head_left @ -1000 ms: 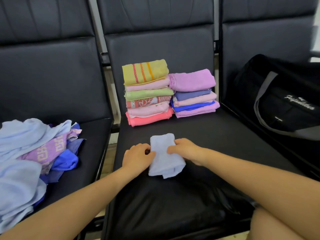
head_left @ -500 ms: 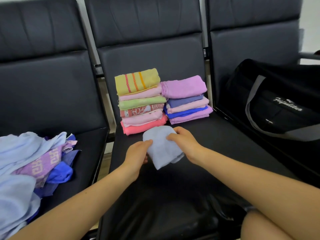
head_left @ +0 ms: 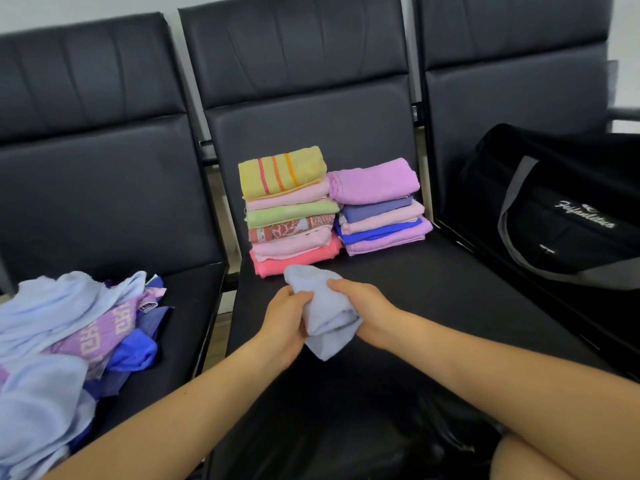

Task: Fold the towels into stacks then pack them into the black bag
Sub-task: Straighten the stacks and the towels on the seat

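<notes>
A folded light blue towel point(head_left: 323, 306) is held above the middle seat, gripped by my left hand point(head_left: 285, 318) on its left edge and my right hand point(head_left: 360, 303) on its right edge. Behind it, at the back of the seat, stand two stacks of folded towels: a taller left stack point(head_left: 287, 209) topped by a yellow striped towel, and a right stack point(head_left: 379, 206) topped by a lilac towel. A heap of unfolded towels point(head_left: 65, 334) in light blue, purple and blue lies on the left seat. The black bag point(head_left: 568, 209) with grey straps sits on the right seat.
Three black padded seats point(head_left: 398, 289) stand side by side with gaps and metal frames between them. My bare knee point(head_left: 561, 459) shows at the bottom right.
Both hands have lifted the folded light blue towel off the seat and brought it toward the stacks; the towel now hangs tilted between the hands.
</notes>
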`<state>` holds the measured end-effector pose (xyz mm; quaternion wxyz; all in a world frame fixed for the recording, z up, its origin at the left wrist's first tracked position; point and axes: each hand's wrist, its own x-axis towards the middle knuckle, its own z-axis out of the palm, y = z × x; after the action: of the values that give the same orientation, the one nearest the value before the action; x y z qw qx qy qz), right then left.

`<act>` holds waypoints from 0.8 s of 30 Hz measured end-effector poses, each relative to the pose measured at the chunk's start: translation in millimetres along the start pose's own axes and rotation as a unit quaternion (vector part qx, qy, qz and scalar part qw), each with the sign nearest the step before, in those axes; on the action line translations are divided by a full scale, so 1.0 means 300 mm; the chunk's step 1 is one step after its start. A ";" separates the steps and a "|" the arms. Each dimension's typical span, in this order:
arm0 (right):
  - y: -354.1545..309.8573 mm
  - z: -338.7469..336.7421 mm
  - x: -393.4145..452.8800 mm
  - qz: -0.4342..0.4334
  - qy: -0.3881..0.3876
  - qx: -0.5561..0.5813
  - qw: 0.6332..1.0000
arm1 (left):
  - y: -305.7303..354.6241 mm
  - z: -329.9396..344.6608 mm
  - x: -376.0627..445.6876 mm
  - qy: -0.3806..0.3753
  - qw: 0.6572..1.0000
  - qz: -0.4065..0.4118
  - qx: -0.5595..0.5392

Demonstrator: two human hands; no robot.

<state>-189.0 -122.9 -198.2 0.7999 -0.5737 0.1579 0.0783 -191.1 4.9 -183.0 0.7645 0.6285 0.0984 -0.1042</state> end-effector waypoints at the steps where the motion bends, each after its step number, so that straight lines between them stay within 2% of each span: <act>1: -0.001 -0.004 0.002 0.000 0.010 -0.007 1.000 | -0.005 0.000 0.003 0.004 1.000 0.010 0.023; 3: -0.004 -0.013 0.003 -0.009 0.013 0.004 1.000 | -0.014 -0.006 0.001 -0.011 0.999 0.016 0.030; 7: -0.024 -0.034 0.004 -0.040 -0.013 0.021 0.999 | -0.016 -0.016 -0.023 -0.092 0.995 -0.010 0.036; 9: -0.034 -0.040 0.001 -0.046 -0.033 0.022 0.998 | -0.022 -0.021 -0.031 -0.101 0.993 -0.030 0.058; 13: -0.051 -0.049 0.004 -0.065 -0.084 0.057 0.993 | -0.025 -0.031 -0.031 -0.087 0.985 -0.137 0.056; 16: -0.071 -0.050 0.000 -0.067 -0.110 0.074 0.989 | -0.002 -0.022 -0.022 -0.119 0.973 -0.195 -0.030; 19: -0.083 -0.058 -0.012 -0.073 -0.138 0.046 0.987 | 0.031 0.019 -0.016 -0.085 0.976 -0.122 -0.159; 21: -0.094 -0.065 -0.024 -0.092 -0.124 -0.005 0.988 | 0.053 0.036 -0.008 -0.062 0.985 -0.060 -0.152; 24: -0.105 -0.072 -0.035 -0.107 -0.079 -0.026 0.991 | 0.076 0.045 0.028 -0.026 0.991 -0.023 -0.129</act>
<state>-192.7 -152.9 -172.7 0.7983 -0.6001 0.0300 0.0412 -176.2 -4.3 -161.4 0.8387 0.5197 0.1055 -0.1240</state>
